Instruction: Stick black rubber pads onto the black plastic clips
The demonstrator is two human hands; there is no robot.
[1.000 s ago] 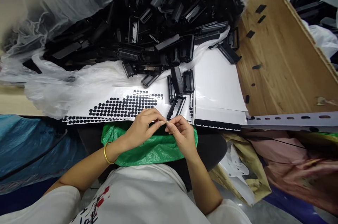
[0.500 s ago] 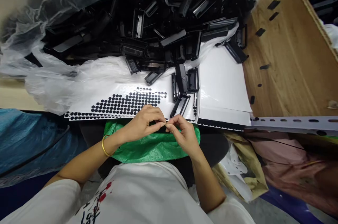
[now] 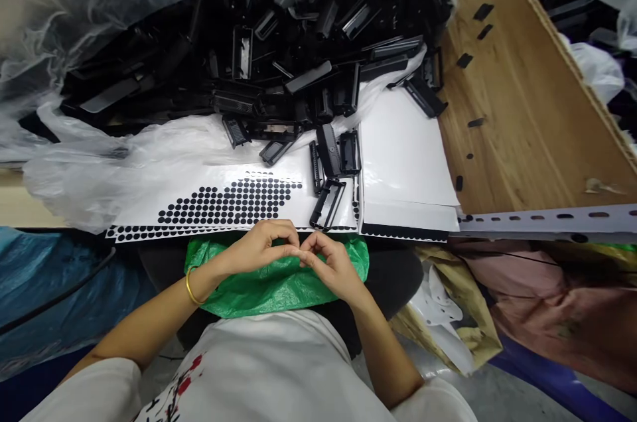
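The left hand (image 3: 259, 248) and right hand (image 3: 331, 263) meet fingertip to fingertip above a green bag (image 3: 279, 282), just below the counter edge. Whatever their grips pinch is too small to tell. A dot sheet (image 3: 219, 200) lies just beyond them, beside black clips (image 3: 328, 170) and blank sheets (image 3: 405, 156).

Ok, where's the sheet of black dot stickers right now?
In the head view, the sticker sheet lies left of centre on the bench edge, just beyond the hands, with the green bag below it.
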